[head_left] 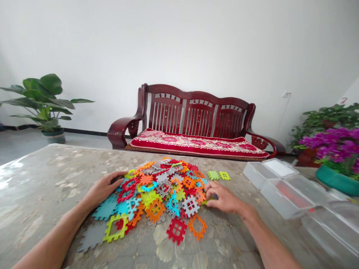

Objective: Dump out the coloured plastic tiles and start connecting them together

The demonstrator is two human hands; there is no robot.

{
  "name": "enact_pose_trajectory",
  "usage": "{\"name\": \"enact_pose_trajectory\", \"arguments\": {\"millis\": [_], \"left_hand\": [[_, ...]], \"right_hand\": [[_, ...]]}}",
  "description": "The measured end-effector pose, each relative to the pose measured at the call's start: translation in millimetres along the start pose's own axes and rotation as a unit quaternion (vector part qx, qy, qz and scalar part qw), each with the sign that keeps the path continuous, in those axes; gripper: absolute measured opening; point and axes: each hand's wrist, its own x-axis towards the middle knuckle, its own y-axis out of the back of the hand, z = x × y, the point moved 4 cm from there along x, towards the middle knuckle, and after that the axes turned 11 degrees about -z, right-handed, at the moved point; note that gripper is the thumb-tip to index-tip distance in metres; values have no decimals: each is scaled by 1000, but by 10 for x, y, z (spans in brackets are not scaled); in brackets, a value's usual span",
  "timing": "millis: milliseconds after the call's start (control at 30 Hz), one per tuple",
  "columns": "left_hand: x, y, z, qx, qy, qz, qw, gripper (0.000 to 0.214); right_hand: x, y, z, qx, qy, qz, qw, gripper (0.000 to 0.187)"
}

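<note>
A heap of flat, colourful interlocking plastic tiles (pixel 162 190) lies on the marbled table (pixel 42 186). My left hand (pixel 105 186) rests palm down on the heap's left edge, fingers stretched over the tiles. My right hand (pixel 221 198) sits at the heap's right edge with fingers curled on a yellow-green tile. Two green tiles (pixel 218 175) lie apart behind the heap. A red tile (pixel 176 230) and an orange tile (pixel 198 226) lie loose in front.
Clear plastic boxes (pixel 280 186) with lids stand at the table's right. A pot of purple flowers (pixel 336 157) sits at the far right. Behind the table are a dark red wooden bench (pixel 193 123) with a cushion and a leafy plant (pixel 45 101) on the left.
</note>
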Motion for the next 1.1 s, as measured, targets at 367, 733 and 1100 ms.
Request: {"name": "enact_pose_trajectory", "arguments": {"millis": [367,733,1100], "left_hand": [[-12,23,47,-4,14,5,1000,76],[-30,21,74,0,18,-6,1000,78],[-19,27,61,-2,8,0,1000,75]], "right_hand": [[-104,44,682,283,-237,142,918,54],[-160,139,758,78,-219,147,961,45],[-183,208,686,-33,-231,133,963,48]]}}
